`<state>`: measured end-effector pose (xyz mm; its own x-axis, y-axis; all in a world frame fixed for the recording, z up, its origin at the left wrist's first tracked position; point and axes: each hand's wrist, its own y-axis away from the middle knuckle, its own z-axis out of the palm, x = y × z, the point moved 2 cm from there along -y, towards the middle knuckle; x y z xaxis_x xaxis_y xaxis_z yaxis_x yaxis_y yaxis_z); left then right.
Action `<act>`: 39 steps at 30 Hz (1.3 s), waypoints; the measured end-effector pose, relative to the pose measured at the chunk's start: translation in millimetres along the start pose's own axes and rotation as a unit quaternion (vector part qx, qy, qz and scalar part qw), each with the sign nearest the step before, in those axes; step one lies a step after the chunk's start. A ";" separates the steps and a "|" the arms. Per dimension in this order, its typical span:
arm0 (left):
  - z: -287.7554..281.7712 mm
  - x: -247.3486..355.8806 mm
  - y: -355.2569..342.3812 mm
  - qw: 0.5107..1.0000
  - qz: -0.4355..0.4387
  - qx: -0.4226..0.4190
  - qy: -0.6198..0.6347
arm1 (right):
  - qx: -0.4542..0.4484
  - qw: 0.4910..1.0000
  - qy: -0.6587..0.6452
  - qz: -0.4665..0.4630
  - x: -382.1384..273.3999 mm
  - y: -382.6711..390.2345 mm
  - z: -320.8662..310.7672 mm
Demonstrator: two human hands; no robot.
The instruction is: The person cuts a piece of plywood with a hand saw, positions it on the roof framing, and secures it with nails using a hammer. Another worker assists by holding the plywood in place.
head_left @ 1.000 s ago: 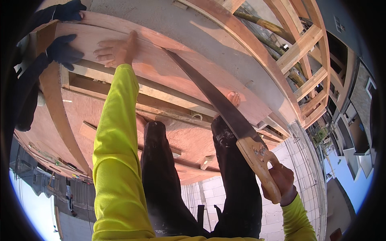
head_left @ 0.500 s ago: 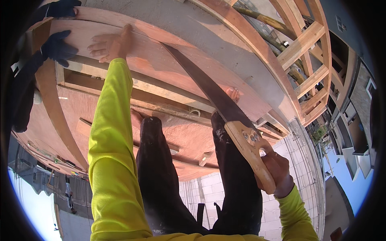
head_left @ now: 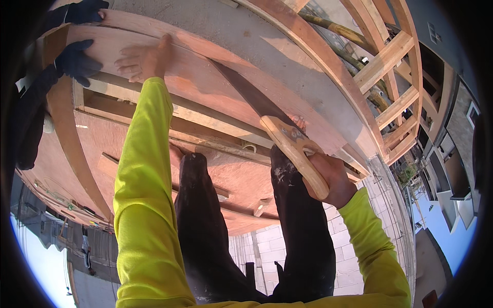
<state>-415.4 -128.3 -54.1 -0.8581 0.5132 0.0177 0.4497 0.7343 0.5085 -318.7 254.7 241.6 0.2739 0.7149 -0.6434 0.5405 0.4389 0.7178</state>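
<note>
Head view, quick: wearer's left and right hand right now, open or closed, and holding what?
Left hand: open, laid on the plywood sheet, grasping nothing.
Right hand: closed, holding the saw handle.

Saw hndl (head_left: 290,148): smooth wd; blade (head_left: 247,94): matt metal; plywd (head_left: 197,79) matt.

A handsaw (head_left: 268,123) with a pale wooden handle (head_left: 291,150) and dark toothed blade (head_left: 244,92) slants up and leftward, its far end meeting a long, thin slit (head_left: 191,50) in a pinkish plywood sheet (head_left: 200,77) spread across the upper middle.
</note>
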 end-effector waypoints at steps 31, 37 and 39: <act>35.5 9.0 85.7 0.997 -0.007 -0.056 0.060 | 0.046 0.998 0.019 -0.024 14.1 -19.1 4.7; 34.1 -8.1 65.1 0.998 -0.016 -0.025 0.051 | 0.047 0.997 0.030 -0.052 12.5 55.7 -11.3; 32.7 -6.3 70.4 1.000 -0.005 -0.024 0.009 | 0.007 0.992 0.125 -0.028 3.9 109.1 -34.8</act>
<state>-370.2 -65.4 -46.5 -0.8668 0.4979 0.0281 0.4293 0.7163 0.5502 -286.3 324.3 326.7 0.0383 0.8028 -0.5951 0.5607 0.4757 0.6778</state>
